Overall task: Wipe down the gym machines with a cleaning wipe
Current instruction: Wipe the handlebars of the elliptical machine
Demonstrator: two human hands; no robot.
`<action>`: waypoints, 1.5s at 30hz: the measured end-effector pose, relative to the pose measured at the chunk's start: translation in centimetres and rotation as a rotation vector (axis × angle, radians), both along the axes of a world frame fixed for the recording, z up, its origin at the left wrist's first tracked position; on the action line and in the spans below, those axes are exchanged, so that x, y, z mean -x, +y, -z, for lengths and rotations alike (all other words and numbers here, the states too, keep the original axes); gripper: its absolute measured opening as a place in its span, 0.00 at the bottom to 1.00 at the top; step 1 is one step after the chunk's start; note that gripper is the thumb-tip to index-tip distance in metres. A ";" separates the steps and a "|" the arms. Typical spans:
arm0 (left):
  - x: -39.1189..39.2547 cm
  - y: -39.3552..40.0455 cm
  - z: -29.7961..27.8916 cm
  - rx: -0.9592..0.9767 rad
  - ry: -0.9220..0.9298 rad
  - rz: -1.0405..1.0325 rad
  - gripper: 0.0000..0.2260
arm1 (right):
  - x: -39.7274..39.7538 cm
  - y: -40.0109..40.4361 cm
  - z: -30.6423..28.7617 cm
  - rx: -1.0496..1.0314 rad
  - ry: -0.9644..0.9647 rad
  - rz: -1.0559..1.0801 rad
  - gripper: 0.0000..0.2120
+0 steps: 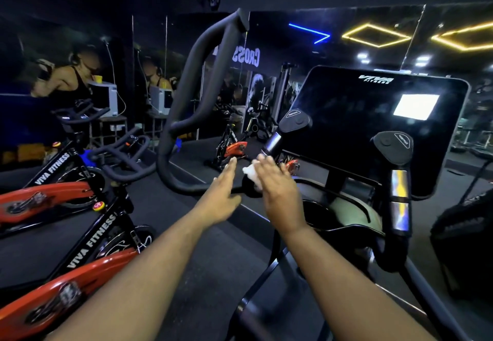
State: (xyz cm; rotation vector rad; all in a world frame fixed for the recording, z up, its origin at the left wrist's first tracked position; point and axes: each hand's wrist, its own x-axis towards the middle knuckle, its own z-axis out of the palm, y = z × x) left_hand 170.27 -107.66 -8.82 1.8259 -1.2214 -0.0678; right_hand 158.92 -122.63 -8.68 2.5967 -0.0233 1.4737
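Wipe (252, 173) first: the white cleaning wipe sits under your right hand (280, 194), pressed by flat, nearly straight fingers against the black handlebar (184, 116) of the machine in front of you, just below the short silver grip section (272, 143). Only a crumpled corner of it shows past your fingertips, so you cannot tell how much of it is folded beneath the palm. Your left hand (222, 199) hovers just beside it, fingers extended and relaxed, holding nothing; whether it touches the bar is not clear from this angle. From there the looping handlebar sweeps up and to your left, and to your right stands the large dark console screen (373, 127) with its small lit panel. In front of the screen rise two short handles with silver sensor strips, the nearer one (398, 196) well apart from your hands. Below the screen lies the tray with cup holders (344, 207). As a judgement, you are early on this machine: one short stretch of bar is under the wipe, while the long loop, the screen, the sensor grips and the tray all look yet to be done. The red spin bikes (53, 196) on your left also wait.
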 end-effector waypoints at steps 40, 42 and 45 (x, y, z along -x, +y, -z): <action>0.4 1.2 -1.5 0.070 0.097 -0.016 0.32 | -1.8 1.8 -5.6 -0.608 -0.622 -0.260 0.13; 0.5 1.3 -1.7 0.066 0.085 -0.009 0.32 | -2.0 0.5 -5.5 -0.270 -0.255 -0.129 0.21; 0.2 1.3 -1.6 0.017 0.016 -0.005 0.33 | -1.9 -1.9 -3.5 0.230 0.035 0.209 0.29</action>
